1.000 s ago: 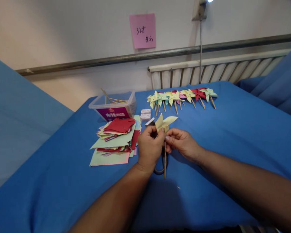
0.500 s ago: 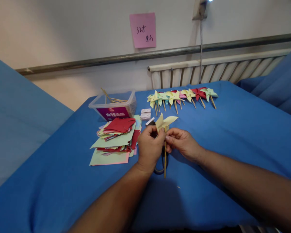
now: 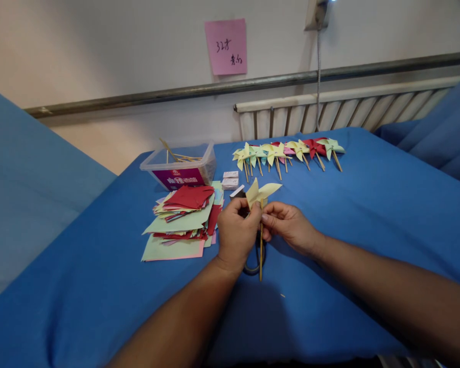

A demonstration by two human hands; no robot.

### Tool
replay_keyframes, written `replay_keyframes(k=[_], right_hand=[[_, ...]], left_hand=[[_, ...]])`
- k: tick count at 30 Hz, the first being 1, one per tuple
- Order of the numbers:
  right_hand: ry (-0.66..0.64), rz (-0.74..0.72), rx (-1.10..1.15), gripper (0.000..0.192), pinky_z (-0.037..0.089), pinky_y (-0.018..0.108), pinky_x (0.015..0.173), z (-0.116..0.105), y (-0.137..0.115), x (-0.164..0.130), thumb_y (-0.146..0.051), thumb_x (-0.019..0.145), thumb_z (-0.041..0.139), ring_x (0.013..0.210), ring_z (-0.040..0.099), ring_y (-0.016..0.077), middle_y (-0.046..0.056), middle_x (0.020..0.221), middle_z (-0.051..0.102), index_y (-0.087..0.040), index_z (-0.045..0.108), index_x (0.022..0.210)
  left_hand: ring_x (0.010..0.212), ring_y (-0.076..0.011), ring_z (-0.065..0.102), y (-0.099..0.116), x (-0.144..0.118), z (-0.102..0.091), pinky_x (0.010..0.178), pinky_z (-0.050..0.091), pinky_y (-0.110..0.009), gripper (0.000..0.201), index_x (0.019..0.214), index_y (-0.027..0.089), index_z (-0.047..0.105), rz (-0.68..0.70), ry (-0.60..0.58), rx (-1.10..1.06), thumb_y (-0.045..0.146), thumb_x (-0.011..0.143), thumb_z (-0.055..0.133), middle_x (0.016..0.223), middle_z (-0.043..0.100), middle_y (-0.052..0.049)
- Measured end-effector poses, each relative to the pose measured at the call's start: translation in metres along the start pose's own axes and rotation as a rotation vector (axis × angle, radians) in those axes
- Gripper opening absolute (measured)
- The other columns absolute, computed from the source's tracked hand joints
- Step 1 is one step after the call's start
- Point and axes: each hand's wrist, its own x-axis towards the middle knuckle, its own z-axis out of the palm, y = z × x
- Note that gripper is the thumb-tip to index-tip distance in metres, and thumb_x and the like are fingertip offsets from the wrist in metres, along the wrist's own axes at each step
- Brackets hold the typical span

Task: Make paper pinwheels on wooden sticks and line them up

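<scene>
Paper squares (image 3: 182, 220) in red, green and yellow lie in a loose heap toward the left edge of the blue-covered surface (image 3: 368, 214), with a clear plastic tub (image 3: 180, 166) of wooden sticks just behind them near the back edge. Next comes the left hand (image 3: 235, 232), its fingers closed around the hub of a pale yellow pinwheel (image 3: 261, 192) and the top of its wooden stick (image 3: 260, 253), which hangs straight down toward the front edge. A dark loop under the hands (scissor handles, perhaps) is mostly hidden. Touching the same hub from the other side, the right hand (image 3: 289, 227) pinches it between thumb and fingertips, so both hands are closed on the one pinwheel, held just above the middle of the surface. Further right, along the back edge, a row of finished pinwheels (image 3: 287, 152) lies side by side. Risk, as I judge it: too hard a pinch could crease the folded vanes or tear the paper at the hub, and a slack grip could let the stick slip out.
</scene>
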Motion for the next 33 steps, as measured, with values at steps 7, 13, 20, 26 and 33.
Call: replay_keyframes(k=[7, 13, 20, 26, 33], right_hand=[[-0.006, -0.005, -0.004, 0.030, 0.047, 0.023, 0.049, -0.0007, 0.0005, 0.0002, -0.044, 0.074, 0.075, 0.046, 0.059, 0.0097, -0.004, 0.054, 0.064, -0.018, 0.059, 0.077], [-0.011, -0.009, -0.009, 0.029, 0.048, 0.024, 0.049, -0.0017, 0.0019, 0.0007, -0.044, 0.076, 0.074, 0.047, 0.058, 0.0101, -0.004, 0.055, 0.063, -0.019, 0.059, 0.077], [-0.012, -0.010, -0.019, 0.029, 0.047, 0.023, 0.050, -0.0007, -0.0001, -0.0005, -0.043, 0.077, 0.073, 0.047, 0.059, 0.0100, -0.003, 0.055, 0.064, -0.018, 0.059, 0.076], [0.000, 0.000, -0.014, 0.031, 0.047, 0.023, 0.049, -0.0003, -0.0007, -0.0002, -0.045, 0.075, 0.074, 0.047, 0.059, 0.0099, -0.003, 0.054, 0.063, -0.018, 0.058, 0.076], [-0.010, -0.003, -0.013, 0.031, 0.047, 0.022, 0.049, 0.0000, 0.0011, -0.0005, -0.044, 0.076, 0.074, 0.047, 0.059, 0.0098, -0.003, 0.054, 0.064, -0.018, 0.058, 0.076]], left_hand=[[0.056, -0.0129, 0.058, 0.0002, 0.0015, -0.0001, 0.055, 0.043, -0.024, 0.018, 0.074, 0.017, 0.066, -0.010, 0.004, 0.000, 0.035, 0.074, 0.065, 0.065, 0.067, 0.000], [0.057, -0.0131, 0.058, 0.0000, 0.0012, -0.0001, 0.057, 0.043, -0.024, 0.017, 0.075, 0.017, 0.067, 0.006, 0.005, 0.013, 0.034, 0.074, 0.065, 0.065, 0.067, -0.001], [0.056, -0.0129, 0.057, -0.0020, 0.0019, -0.0001, 0.055, 0.042, -0.024, 0.018, 0.074, 0.017, 0.066, 0.015, -0.004, 0.025, 0.035, 0.075, 0.064, 0.064, 0.066, 0.000], [0.059, -0.0137, 0.058, -0.0014, 0.0014, 0.0001, 0.057, 0.044, -0.024, 0.018, 0.075, 0.017, 0.066, 0.020, 0.004, 0.026, 0.035, 0.075, 0.065, 0.068, 0.067, -0.001], [0.059, -0.0129, 0.058, 0.0001, 0.0014, -0.0003, 0.058, 0.044, -0.024, 0.017, 0.075, 0.016, 0.067, 0.030, 0.003, 0.045, 0.033, 0.075, 0.064, 0.068, 0.067, 0.000]])
